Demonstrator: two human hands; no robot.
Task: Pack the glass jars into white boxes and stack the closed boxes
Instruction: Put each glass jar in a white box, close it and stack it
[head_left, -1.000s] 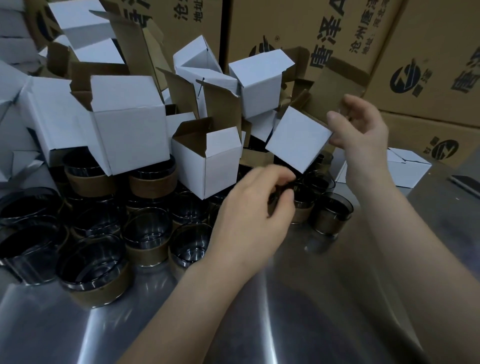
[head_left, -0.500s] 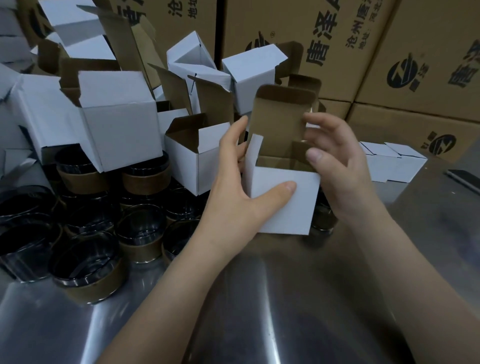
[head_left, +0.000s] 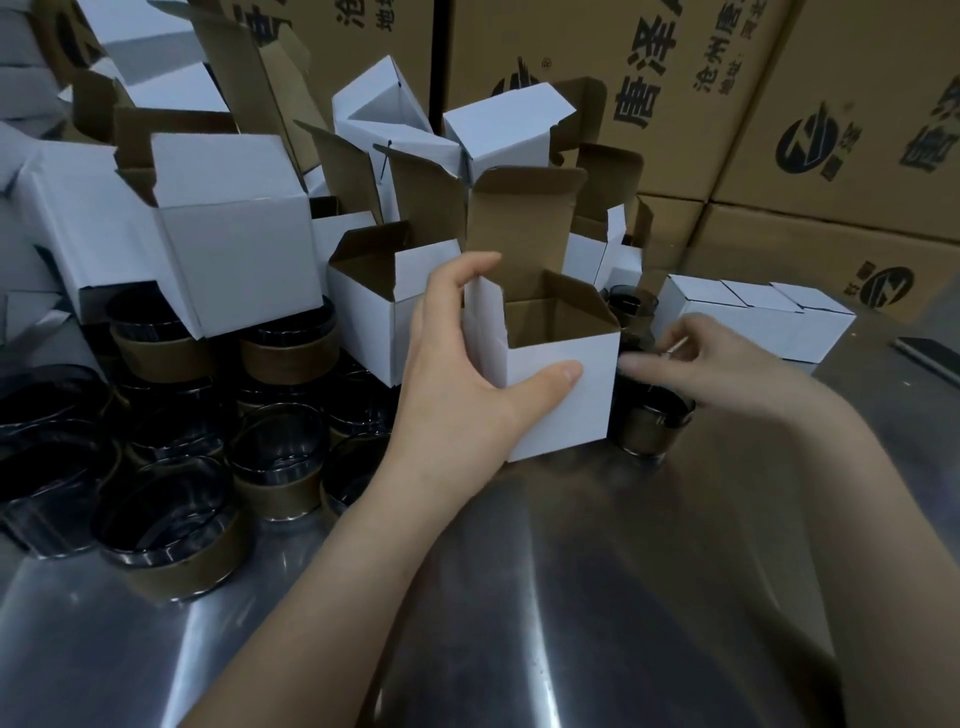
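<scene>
My left hand (head_left: 462, 379) grips a small white box (head_left: 566, 395) that stands upright on the steel table, lid flap raised, brown inside and nothing in it. My right hand (head_left: 711, 364) hovers just right of the box with its fingers spread, above a glass jar with a brown band (head_left: 652, 431). It is blurred and holds nothing. Several more dark glass jars with brown bands (head_left: 171, 540) crowd the table's left side. Closed white boxes (head_left: 753, 322) sit in a row at the right.
A heap of open white boxes (head_left: 234, 228) leans over the jars at the back left. Large brown printed cartons (head_left: 779, 104) form a wall behind. The steel table (head_left: 597, 597) stretches toward me. A dark flat object (head_left: 930, 351) lies at the right edge.
The box went from tilted in the air in my right hand to upright on the table in my left. My right hand let go and dropped to the right, over a jar.
</scene>
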